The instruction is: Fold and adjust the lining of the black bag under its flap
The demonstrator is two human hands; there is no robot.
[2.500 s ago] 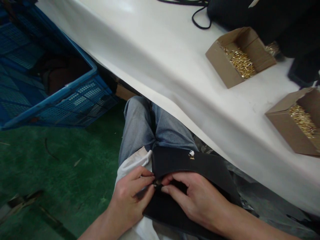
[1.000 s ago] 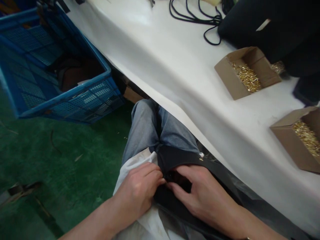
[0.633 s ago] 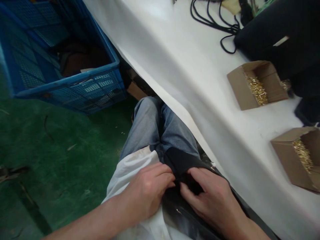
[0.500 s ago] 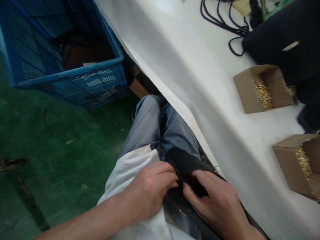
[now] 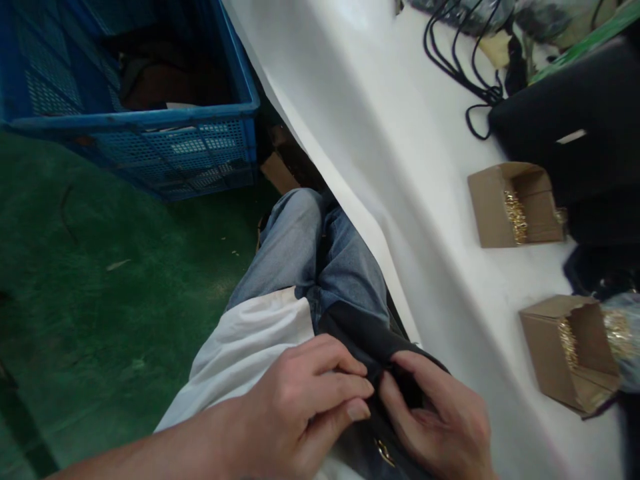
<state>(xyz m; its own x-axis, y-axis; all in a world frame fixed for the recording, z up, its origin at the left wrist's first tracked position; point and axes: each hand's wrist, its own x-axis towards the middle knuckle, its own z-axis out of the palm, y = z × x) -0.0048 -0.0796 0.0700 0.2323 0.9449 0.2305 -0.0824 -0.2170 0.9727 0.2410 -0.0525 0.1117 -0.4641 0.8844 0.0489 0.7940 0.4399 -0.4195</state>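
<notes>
At the bottom centre of the frame, the left hand [image 5: 300, 407] and the right hand [image 5: 440, 427] meet fingertip to fingertip on a black bag [image 5: 367, 337] lying across the lap, both pinching its dark material at the same spot. The bag's long axis runs from lower right up toward the knees, with a small gold clasp [image 5: 384, 452] just below the pinch, nearer the right hand.

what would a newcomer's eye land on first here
Probably the left hand and right hand, pinching a black fabric piece together on the lap, bottom centre. Next, two cardboard boxes of small gold parts on the white table at right, and the blue crate on the green floor, upper left.
</notes>
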